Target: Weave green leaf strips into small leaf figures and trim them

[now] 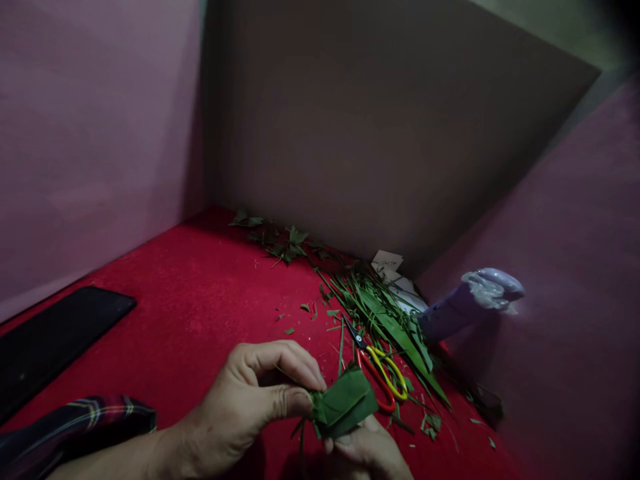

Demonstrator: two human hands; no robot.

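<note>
A folded green leaf [350, 400] is held between both hands near the bottom of the view, its flat creased side showing. My left hand [260, 393] pinches its narrower left end between thumb and fingers, where thin strands hang down. From below and to the right, my right hand [370, 453] grips the leaf's lower edge; most of its fingers are hidden or cut off by the frame. Just beyond the leaf lie scissors [383, 377] with one red and one yellow handle, blades pointing away to the upper left.
Behind the scissors lies a heap of long green leaves [385, 313]. A purple bottle-like object [460, 307] wrapped in clear plastic leans there, with papers [395, 273] nearby. Leafy sprigs [290, 243] lie along the back wall. A black flat object [65, 333] rests at left on the red surface [200, 287].
</note>
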